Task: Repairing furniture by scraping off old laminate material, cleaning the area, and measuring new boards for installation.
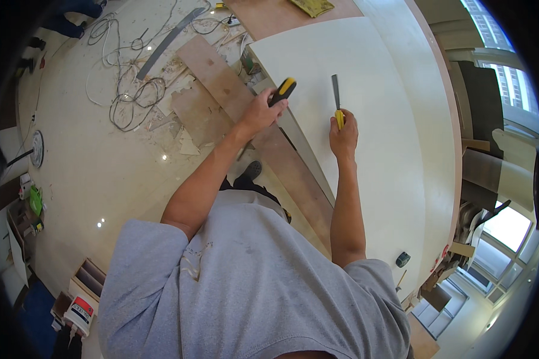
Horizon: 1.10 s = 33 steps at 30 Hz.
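My left hand (pixel 261 113) is closed around a hand tool with a black and yellow handle (pixel 284 90). The handle points up and away, and the tool's other end is mostly hidden by the hand. It is above the near-left edge of a large white panel (pixel 377 191). Over the panel's surface, my right hand (pixel 344 137) grips a yellow-handled tool with a long, flat grey blade (pixel 336 90) pointing away from me. Whether that blade is a file or a chisel I cannot tell. The two hands are apart.
A long brown board (pixel 269 149) runs along the panel's left side. Tangled cables (pixel 132 102), a grey strip (pixel 167 45) and scraps litter the floor. A small round dark object (pixel 403 259) sits on the panel near my right elbow. People's legs (pixel 72 18) show at far left.
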Tool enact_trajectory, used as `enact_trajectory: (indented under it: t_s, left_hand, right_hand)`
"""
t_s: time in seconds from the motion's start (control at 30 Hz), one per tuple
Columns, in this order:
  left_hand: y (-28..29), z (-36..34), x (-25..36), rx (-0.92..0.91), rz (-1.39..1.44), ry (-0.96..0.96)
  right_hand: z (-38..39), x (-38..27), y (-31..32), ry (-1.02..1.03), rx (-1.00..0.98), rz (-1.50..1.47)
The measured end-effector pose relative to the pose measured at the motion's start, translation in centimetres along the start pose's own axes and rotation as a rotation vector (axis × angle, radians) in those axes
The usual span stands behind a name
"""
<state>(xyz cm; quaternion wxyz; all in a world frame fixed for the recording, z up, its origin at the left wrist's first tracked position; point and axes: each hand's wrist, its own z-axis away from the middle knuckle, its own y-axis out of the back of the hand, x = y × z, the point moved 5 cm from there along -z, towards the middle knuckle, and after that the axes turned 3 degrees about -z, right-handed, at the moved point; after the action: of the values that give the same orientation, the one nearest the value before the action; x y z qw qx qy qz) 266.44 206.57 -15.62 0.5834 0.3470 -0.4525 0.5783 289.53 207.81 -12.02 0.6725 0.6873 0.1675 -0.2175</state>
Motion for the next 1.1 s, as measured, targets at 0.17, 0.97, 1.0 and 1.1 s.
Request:
enact_trajectory:
  t_s: [0.17,0.97,1.0,1.1]
  left_hand:
    - [-1.8,0.5,3.7,-0.182,0.119,0.200]
    - [-1.8,-4.6,-5.1,0.062,0.386,0.243]
    - [-1.4,-4.7,-4.9,0.094,0.392,0.234]
    - [-1.2,-4.4,-4.8,0.078,0.357,0.221]
  right_hand:
    - [1.4,-5.6,2.3,0.372,0.264,0.360]
    - [-0.4,-7.6,-4.5,0.202,-0.119,-0.506]
    - [-0.3,-7.6,-4.6,0.200,-0.063,-0.545]
    - [-0.7,-7.7,-5.4,0.149,-0.193,-0.334]
